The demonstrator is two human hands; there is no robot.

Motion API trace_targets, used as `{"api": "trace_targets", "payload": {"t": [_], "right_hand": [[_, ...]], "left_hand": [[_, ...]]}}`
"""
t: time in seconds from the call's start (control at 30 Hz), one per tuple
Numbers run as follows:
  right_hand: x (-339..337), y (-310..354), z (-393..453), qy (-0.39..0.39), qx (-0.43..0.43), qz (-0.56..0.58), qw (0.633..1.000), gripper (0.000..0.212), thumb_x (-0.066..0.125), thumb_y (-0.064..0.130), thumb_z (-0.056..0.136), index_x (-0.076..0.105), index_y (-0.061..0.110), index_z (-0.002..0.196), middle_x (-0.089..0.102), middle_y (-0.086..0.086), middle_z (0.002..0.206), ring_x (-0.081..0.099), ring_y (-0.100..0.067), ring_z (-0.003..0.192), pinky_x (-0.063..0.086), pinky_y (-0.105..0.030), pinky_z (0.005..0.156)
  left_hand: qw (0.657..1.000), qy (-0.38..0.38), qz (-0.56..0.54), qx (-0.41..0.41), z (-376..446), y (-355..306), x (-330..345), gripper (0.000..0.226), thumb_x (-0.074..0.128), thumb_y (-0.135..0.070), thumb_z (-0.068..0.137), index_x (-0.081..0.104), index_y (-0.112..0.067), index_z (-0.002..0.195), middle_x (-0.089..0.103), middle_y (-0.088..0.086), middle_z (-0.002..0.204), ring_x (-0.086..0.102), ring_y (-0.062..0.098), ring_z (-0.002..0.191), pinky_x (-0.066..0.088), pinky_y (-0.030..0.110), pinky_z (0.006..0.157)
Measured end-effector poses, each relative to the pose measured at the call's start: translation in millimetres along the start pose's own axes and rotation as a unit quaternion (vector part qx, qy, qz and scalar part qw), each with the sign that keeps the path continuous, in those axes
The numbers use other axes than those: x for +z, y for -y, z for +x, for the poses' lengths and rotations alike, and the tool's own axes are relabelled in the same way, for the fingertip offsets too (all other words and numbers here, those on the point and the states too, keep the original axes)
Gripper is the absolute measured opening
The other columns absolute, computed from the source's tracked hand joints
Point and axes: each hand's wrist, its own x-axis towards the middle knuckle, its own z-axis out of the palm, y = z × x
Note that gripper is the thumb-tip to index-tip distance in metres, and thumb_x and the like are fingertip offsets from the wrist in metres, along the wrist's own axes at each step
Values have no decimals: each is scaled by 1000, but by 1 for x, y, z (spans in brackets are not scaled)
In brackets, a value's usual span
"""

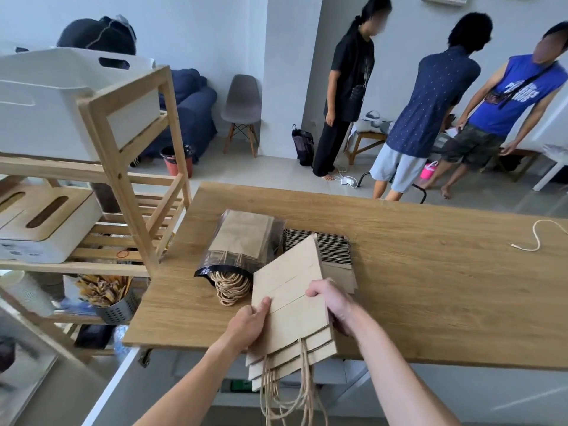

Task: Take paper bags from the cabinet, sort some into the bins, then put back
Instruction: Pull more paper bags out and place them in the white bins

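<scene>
— Head view: we have a small fanned stack of flat paper bags [292, 305] clamped between both hands, half over the near edge of the desk [430, 272]. Our left hand [250, 325] pinches the stack's left edge, thumb on top; our right hand [333, 305] curls round its right edge.

— How do we think they handle?

— Light and thin, we judge, stiff only along the folds, and slippery sheet on sheet; they are already sliding apart at the mouth end. The twine handles [285, 392] hang loose below the desk edge and could snag on it.

— So where do we hold?

— At the side edges, squeezing the whole thickness, not by the twine.

— And room?

— Just beyond the stack lie a plastic-wrapped pack of bags [242, 241] and a striped pile [325, 247], touching or nearly so. Right of the stack the desk is bare wood, except for a cord [536, 238] far off. Left of the stack the wooden shelf [129, 167] stands close against the desk, with a white bin [61, 103] on top.
</scene>
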Motion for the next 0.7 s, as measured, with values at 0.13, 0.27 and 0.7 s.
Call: {"api": "trace_targets", "payload": {"t": [0.13,0.27,0.7], "right_hand": [[29,15,16,-67,-39,-175,981,13,50,22,85,51,9,90,55,-8,94,51,-21,81,36,-31,65],[56,23,37,-138,-53,-184,972,25,42,24,92,56,3,99,59,-16,110,56,-31,97,41,-33,79],[53,28,57,-115,-41,-99,988,68,25,59,99,55,7,130,55,-15,126,51,-27,102,35,-32,85]], "left_hand": [[991,-5,107,80,0,-12,0,34,45,-42,100,64,-15,104,62,8,125,57,26,115,42,33,98],[992,-35,-38,111,3,-30,-3,37,54,-42,95,62,-18,123,66,-2,114,61,13,99,52,36,91],[967,-84,-55,234,-11,-40,-20,40,46,-49,98,62,-22,123,64,-8,112,58,6,104,50,40,92]]}}
